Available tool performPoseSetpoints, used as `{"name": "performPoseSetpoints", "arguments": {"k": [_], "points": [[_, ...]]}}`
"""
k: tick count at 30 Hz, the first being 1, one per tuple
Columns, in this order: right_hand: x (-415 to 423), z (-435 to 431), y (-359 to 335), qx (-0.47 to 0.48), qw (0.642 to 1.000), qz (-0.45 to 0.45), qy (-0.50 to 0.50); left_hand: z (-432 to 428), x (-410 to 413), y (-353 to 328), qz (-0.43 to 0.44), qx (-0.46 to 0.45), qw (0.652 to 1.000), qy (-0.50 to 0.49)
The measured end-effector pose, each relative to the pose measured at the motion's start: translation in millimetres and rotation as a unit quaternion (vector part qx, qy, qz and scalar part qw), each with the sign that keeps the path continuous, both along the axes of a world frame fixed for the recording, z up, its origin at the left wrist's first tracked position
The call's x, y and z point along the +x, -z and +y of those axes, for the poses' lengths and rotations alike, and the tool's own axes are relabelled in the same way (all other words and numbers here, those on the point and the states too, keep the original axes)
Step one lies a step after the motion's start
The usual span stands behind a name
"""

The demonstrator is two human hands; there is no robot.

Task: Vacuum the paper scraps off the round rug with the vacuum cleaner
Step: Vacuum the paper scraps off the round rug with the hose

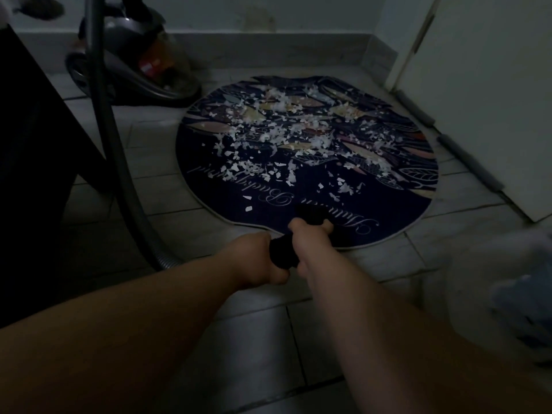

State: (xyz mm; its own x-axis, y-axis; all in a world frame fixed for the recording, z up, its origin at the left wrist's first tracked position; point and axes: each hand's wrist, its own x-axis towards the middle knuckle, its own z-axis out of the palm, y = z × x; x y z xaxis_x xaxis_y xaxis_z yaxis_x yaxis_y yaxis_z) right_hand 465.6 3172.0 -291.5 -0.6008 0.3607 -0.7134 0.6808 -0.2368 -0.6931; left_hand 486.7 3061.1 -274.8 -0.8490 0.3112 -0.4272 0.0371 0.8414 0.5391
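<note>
Both hands grip the black nozzle (282, 252): left hand (257, 259) curled round its rear, right hand (310, 234) clasping it further forward. The nozzle tip sits over the near rim of the rug (197, 162). Scraps (268, 135) cover the rug's middle and far half, while its near band is nearly bare. The vacuum (134, 64) stands beside the far-left rim, and its hose (113, 130) arcs down the left over bare floor (167, 186). A door (478, 100) borders the rug's right edge.
</note>
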Motion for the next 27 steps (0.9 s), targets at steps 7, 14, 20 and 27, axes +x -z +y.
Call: {"name": "performPoseSetpoints", "arguments": {"k": [7,14,20,27], "points": [[-3.3,-35.3,-2.7,-0.02,0.999,0.007,-0.029,-33.8,0.1,-9.2,-0.005,-0.023,0.999,-0.038],[-10.6,-67.3,-4.6,-0.036,0.996,0.0,-0.078,-68.7,-2.3,-8.1,-0.017,-0.03,0.996,-0.081],[-15.2,-72.0,-0.2,-0.04,0.996,0.013,-0.074,-73.9,-5.5,-10.5,-0.026,-0.022,0.997,-0.073],[-29.9,-57.7,-6.6,-0.029,0.999,0.012,-0.023,-59.6,-24.3,-20.9,-0.018,0.014,0.999,-0.038]]}}
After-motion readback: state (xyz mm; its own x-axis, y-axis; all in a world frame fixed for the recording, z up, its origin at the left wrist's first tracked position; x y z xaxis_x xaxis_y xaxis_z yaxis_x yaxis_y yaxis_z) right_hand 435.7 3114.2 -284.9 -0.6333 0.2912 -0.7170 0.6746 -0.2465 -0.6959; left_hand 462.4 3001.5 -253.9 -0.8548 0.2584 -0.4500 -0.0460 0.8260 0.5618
